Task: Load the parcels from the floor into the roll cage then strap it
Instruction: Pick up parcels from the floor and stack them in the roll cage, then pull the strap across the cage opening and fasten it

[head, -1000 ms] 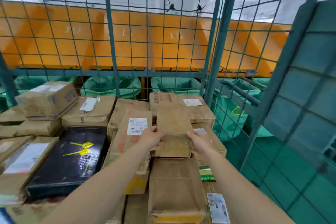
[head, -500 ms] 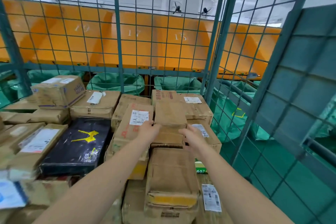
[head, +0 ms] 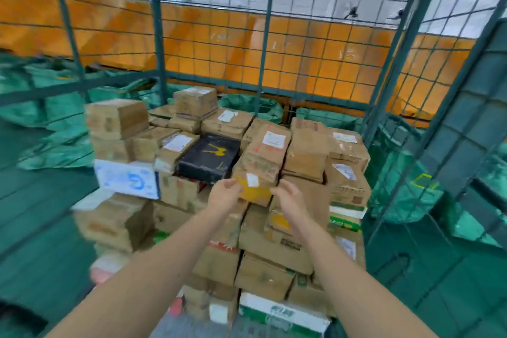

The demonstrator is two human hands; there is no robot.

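While the view is smeared with blur, both bare hands show plainly in front of the stacked parcels [head: 274, 244] inside the roll cage [head: 159, 35]. The left hand [head: 223, 196] is raised with its fingers loosely curled and the thumb apart from them, and it has nothing between them. The right hand [head: 285, 199] mirrors it just to the side, fingers relaxed and half bent, palm turned inward. Between the two hands lies the yellow-taped end of a long brown parcel [head: 263, 162], which rests tilted on top of the pile with a white label on its upper face. The left fingertips [head: 233, 183] sit right at the edge of that yellow end; whether they touch it cannot be told through the blur. The right hand is near the same end, and there too I cannot tell if skin meets card. Neither hand closes round the parcel.

Just left of this parcel lies a black parcel [head: 210, 158] with a yellow mark, flat on the top layer. A white and blue box [head: 127, 178] sits at the left edge of the pile. Behind the cage mesh are green sacks [head: 247, 104] and an orange wall [head: 301, 44].
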